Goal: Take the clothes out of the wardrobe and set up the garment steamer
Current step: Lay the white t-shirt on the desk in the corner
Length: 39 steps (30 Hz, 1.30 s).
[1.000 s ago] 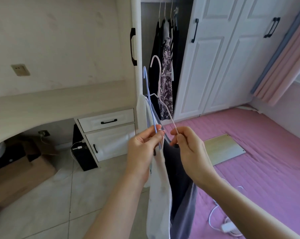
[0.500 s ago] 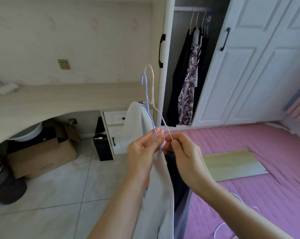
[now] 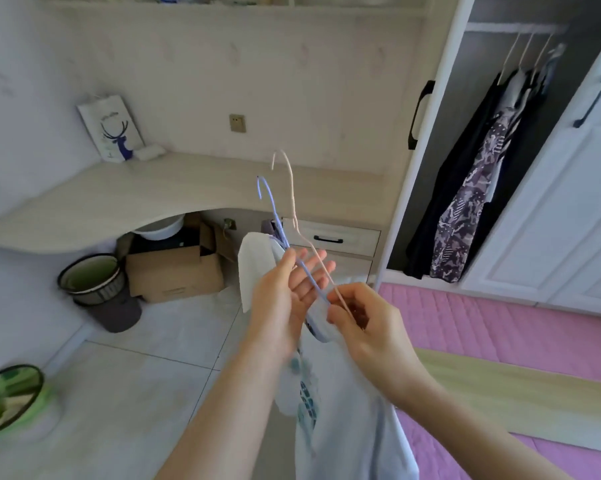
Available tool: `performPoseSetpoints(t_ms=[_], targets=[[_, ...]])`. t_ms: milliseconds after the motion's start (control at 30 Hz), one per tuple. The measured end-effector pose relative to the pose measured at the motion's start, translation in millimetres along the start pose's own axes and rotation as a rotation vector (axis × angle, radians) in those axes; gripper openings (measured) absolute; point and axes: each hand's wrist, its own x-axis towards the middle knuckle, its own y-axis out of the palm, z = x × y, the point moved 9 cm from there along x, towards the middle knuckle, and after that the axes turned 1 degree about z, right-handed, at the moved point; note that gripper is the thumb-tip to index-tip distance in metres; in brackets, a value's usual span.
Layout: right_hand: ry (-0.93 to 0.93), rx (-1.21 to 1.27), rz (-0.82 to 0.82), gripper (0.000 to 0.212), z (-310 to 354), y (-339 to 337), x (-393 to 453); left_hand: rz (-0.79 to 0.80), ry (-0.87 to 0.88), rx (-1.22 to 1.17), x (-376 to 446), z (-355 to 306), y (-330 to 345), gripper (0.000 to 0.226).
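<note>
Two wire hangers are held up in front of the person, between the two hands. The right hand (image 3: 365, 318) is curled closed on the lower wire of the white hanger (image 3: 292, 199), pinching it between thumb and fingers; that hanger's hook rises up and to the left, above the hands. The left hand (image 3: 285, 292) is spread wide, fingers fanned. The blue hanger (image 3: 275, 216) crosses its palm, and its wire runs down to the right hand, though I cannot tell whether the right hand grips it too. The blue hook stands just left of the white one and a little lower.

A white shirt (image 3: 344, 410) hangs from the hangers, dropping below both hands to the near edge of the view, with one sleeve or shoulder (image 3: 254, 265) sticking out to the left behind the left hand. It carries a blue-green print near the left wrist.

Far right, the wardrobe (image 3: 427, 133) stands open, with dark clothes (image 3: 465, 188) and a patterned purple piece on a rail. Left of it runs a pale worktop (image 3: 119, 199) with a paper bag (image 3: 110, 131) on it. Under the worktop sit a cardboard box (image 3: 174, 275) and a bin (image 3: 95, 282). A pink mat (image 3: 500, 327) covers the floor at right, with a wooden board (image 3: 513, 393) lying on it.
</note>
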Motion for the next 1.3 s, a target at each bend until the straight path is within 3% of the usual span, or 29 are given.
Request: performPoseSetpoints(t_ms=[133, 533, 733, 1033, 1200, 1300], targets=[[-0.019, 0.039, 0.138, 0.013, 1.6, 28.1, 3.4, -0.024, -0.011, -0.211, 1.5, -27.2, -27.1, 0.028], [-0.158, -0.066, 0.440, 0.016, 20.8, 124.7, 53.5, -0.164, 0.191, -0.253, 7.6, -102.1, -114.6, 0.032], [-0.303, -0.219, 0.488, 0.020, 48.3, 198.9, 92.8, -0.180, 0.308, -0.294, 25.8, -161.3, -169.5, 0.022], [-0.192, -0.309, 0.488, 0.024, 78.3, 324.3, 153.5, -0.264, 0.484, -0.248, 50.9, -253.6, -257.3, 0.018], [-0.267, -0.411, 0.562, 0.021, 90.3, 385.4, 169.2, -0.291, 0.500, -0.108, 59.1, -288.2, -294.3, 0.036], [-0.301, -0.418, 0.516, 0.016, 89.7, 411.2, 186.9, -0.310, 0.493, -0.036, 67.6, -307.6, -308.2, 0.038]])
